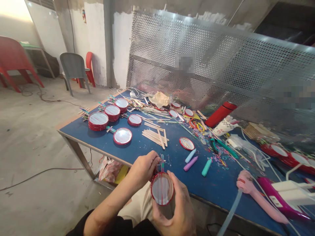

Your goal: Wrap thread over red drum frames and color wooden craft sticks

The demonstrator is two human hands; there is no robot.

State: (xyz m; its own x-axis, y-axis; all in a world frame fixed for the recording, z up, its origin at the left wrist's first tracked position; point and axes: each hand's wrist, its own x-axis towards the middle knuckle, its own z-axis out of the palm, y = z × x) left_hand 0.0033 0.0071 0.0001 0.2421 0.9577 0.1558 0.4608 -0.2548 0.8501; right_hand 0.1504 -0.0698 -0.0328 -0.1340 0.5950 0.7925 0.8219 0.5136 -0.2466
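Observation:
My right hand [180, 203] is wrapped round a small toy banjo [157, 193], made of a round lid with a red rim and a craft-stick neck [162, 162]. Thin red strings run down its pale face. Beside the neck, the fingers of my left hand [146, 165] are pinched together; what is between them is hidden. The banjo is held over the table's front edge, with its neck pointing away from me. Finished-looking toy banjos [122, 136] lie singly and in stacks [98, 120] on the left of the table.
Loose craft sticks [154, 137] lie mid-table near a red-rimmed lid [187, 143]. Blue, purple and green [207, 167] tubes are close by. To the right are a pink glue gun [261, 200], green-handled pliers [226, 148], a red bottle [221, 114] and cables. Perforated metal [197, 59] stands behind.

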